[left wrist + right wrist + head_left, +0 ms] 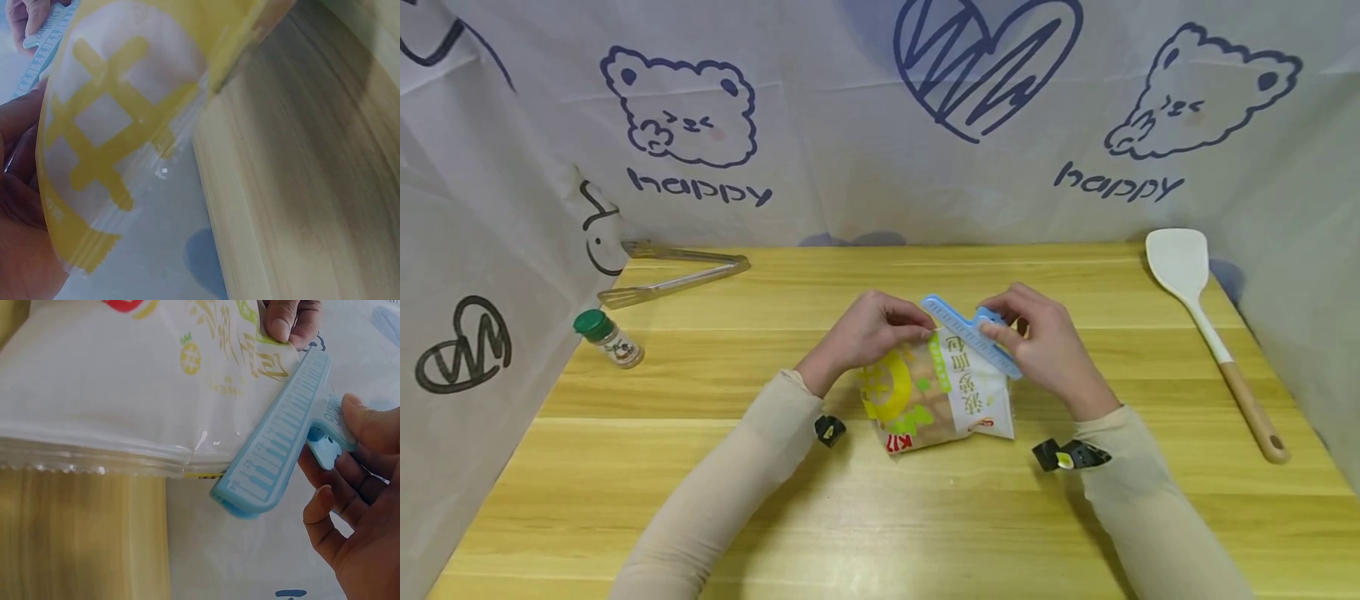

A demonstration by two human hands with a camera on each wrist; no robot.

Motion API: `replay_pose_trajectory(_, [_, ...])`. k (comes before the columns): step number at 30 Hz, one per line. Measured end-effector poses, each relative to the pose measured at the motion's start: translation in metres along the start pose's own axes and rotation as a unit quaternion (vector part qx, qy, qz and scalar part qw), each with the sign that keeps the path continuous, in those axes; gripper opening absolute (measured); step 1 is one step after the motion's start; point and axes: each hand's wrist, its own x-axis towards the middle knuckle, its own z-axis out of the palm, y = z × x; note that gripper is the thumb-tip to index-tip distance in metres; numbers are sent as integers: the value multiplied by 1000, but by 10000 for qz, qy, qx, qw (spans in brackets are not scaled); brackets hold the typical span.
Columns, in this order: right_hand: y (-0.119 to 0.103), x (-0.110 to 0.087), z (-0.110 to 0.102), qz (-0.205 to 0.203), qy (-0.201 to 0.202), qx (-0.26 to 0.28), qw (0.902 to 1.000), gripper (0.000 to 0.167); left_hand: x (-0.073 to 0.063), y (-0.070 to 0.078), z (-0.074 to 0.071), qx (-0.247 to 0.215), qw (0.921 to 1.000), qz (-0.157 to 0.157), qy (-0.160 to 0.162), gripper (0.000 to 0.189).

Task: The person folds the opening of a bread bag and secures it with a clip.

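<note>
A pineapple-bread packet [925, 396], printed yellow, green and white, is held up slightly tilted over the table. My left hand [876, 329] pinches its upper edge between thumb and fingers. With thumb and fingers, my right hand [1048, 346] grips the handle of a light blue bag clip [275, 440]. The long bar of the clip lies slantwise across the white end of the packet, over its upper corner. In the right wrist view the packet's clear sealed edge [94, 456] runs up to the clip's lower end. How far the clip's bars close is hidden.
Metal tongs [677, 279] lie at the back left, near a green-capped seasoning bottle [610, 340] lying tilted. A white spatula with a wooden handle [1213, 342] lies along the right side. White cloth walls [850, 167] with drawings enclose the wooden table [910, 533].
</note>
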Motion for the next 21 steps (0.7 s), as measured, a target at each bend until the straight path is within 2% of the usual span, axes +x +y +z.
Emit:
replay_pose_trajectory(11, [3, -1, 0, -71, -28, 27, 10000, 22, 0, 0, 0, -1, 10000, -58, -40, 11])
replay_pose_trajectory(21, [4, -5, -3, -16, 11, 57, 10000, 24, -6, -6, -8, 295, 9980, -521, -194, 13])
